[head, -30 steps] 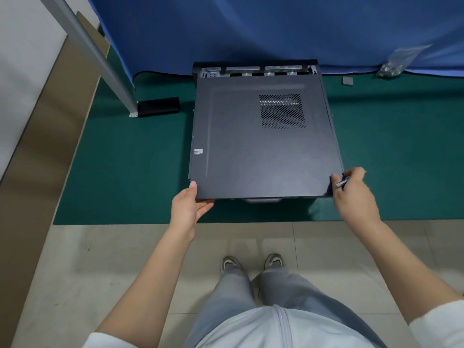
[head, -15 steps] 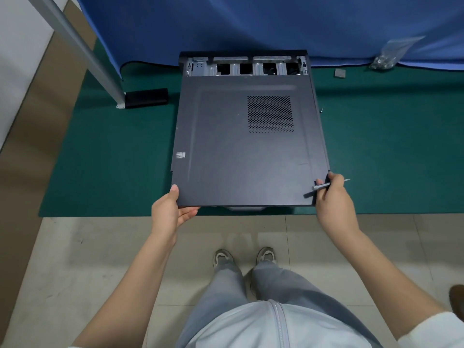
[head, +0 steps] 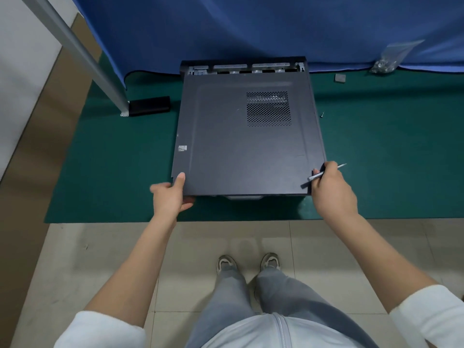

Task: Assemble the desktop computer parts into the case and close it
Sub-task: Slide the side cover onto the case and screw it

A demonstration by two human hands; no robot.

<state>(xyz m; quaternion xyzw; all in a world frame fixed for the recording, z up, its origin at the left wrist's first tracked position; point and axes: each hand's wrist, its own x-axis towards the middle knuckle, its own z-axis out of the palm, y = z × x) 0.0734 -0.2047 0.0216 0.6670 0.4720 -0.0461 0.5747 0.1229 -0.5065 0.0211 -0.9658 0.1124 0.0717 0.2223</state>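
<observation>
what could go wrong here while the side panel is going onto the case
1. The dark grey metal side panel sits short of the black computer case's far edge, where internals still show; it may seat misaligned.
2. The right hand grips the panel corner while also pinching a thin silver screwdriver, which might scratch the panel or slip free.
3. A small loose screw lies on the green mat beside the case and could be knocked away.

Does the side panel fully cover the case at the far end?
No, a strip of the case interior shows beyond the side panel far edge.
</observation>
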